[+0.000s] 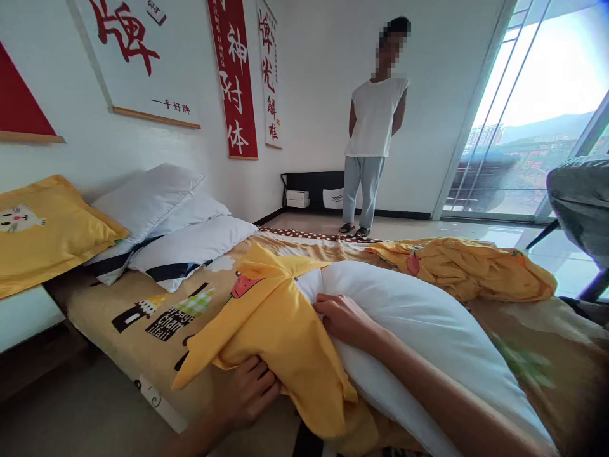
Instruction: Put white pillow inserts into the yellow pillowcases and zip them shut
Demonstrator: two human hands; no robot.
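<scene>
Head view: left hand [247, 390] clenched on the lower edge of the yellow pillowcase [280, 330], right hand [345, 317] gripping the case's mouth against the white pillow [428, 330], both lying on the bed [95, 304] near its front edge. Likely mid-stuffing, the pillow mostly still outside; next move calls for pulling the case further along it. Wall scrolls [235, 76] carry red and white Chinese characters; the bedsheet print is too blurred to read.

White pillow [428, 317] flat on bed, yellow pillowcase [280, 330] seemingly half-pulled over end.

left hand [250, 390] clenched, right hand [343, 317] curled, forearms extended
</scene>
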